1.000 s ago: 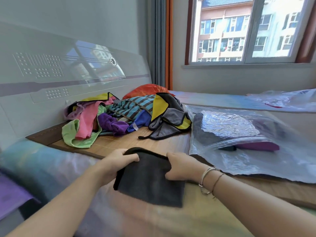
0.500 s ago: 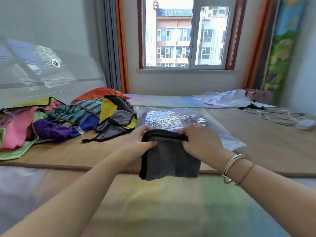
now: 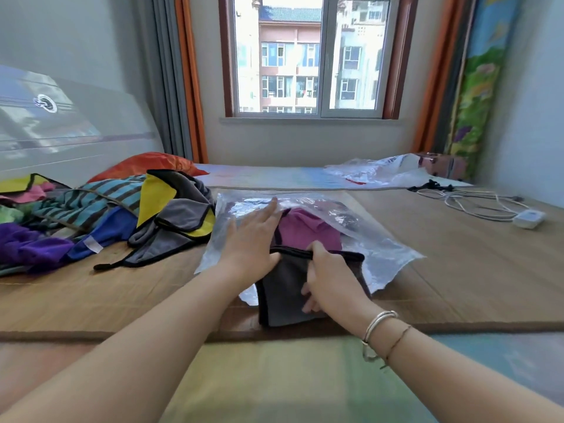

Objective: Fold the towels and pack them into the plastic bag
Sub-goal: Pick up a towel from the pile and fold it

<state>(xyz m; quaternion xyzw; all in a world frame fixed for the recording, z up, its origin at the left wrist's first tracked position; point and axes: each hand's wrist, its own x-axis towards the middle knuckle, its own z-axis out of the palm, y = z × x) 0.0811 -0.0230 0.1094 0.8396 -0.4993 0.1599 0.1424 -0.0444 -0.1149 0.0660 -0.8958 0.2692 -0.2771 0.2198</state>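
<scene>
A folded dark grey towel (image 3: 282,296) with black trim lies at the mouth of a clear plastic bag (image 3: 378,239) on the wooden mat. My right hand (image 3: 331,280) grips the towel's top edge. My left hand (image 3: 254,236) has straight fingers reaching under the bag's upper film, which lies over the fingertips. A folded magenta towel (image 3: 308,232) lies inside the bag. A heap of unfolded towels (image 3: 100,215) in several colours lies at the left.
A second crumpled plastic bag (image 3: 375,170) lies at the back right. White cables and a power adapter (image 3: 529,218) lie at the far right. A white headboard panel (image 3: 76,129) leans along the left wall. A window is straight ahead.
The view swung right toward the bag. Both hands carried the grey towel to the bag's mouth. My left hand let go of the towel and reached into the bag's opening.
</scene>
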